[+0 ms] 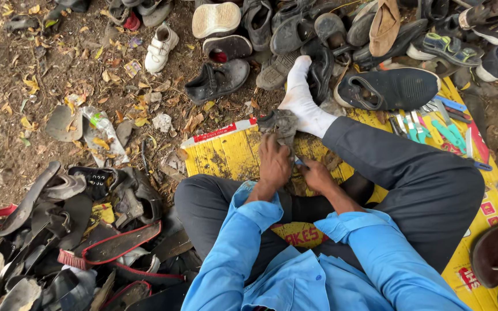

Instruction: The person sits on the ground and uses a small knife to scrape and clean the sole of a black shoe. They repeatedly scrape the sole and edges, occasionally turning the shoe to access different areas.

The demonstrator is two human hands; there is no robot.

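Hands on a grey shoe

Shoe point(280, 124), grey and worn, rests on the yellow mat point(226, 152), touching a white-socked foot point(302, 98). Left hand point(274, 163) lies over its near end, fingers curled and clamped on it. Right hand point(317, 174) sits just beside, fingers together at the shoe's edge; whether it grips anything cannot be told. Tools point(433, 126) with green handles lie to the right, well apart. Old sandals point(70, 230) are heaped at left.

Grey worn shoe point(279, 124), white sock point(302, 98), bright blue sleeves point(243, 242), yellow mat point(226, 152) (red-edged), dark grey trousers point(427, 184)
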